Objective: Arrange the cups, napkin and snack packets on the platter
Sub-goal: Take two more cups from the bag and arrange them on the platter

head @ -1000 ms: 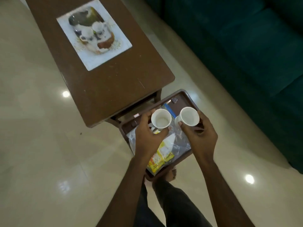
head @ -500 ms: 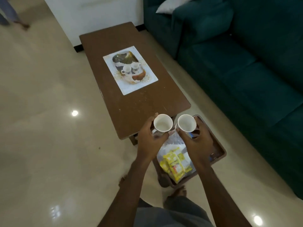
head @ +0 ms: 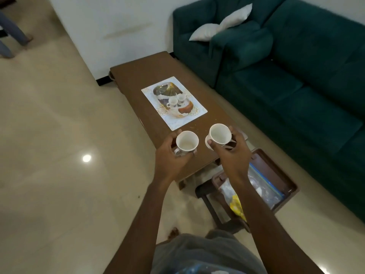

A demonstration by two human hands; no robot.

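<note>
Head cam: green sofa (head: 296,91), brown table (head: 150,76), then the tray (head: 284,175) of packets (head: 262,186) on the floor. Left hand (head: 169,157) and right hand (head: 231,153) each have fingers wrapped round a white cup (head: 186,142), (head: 218,133) over the table's near end.

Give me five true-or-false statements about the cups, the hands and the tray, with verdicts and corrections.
1. Each hand holds one white cup. True: left hand holds the left cup, right hand the right cup.
2. Both cups stand on the placemat. False: both are held in the hands, off it.
3. The brown tray sits on the sofa. False: it sits low beside the table.
4. Yellow packets lie in the tray. True.
5. The cups are full. False: they look empty.
</note>
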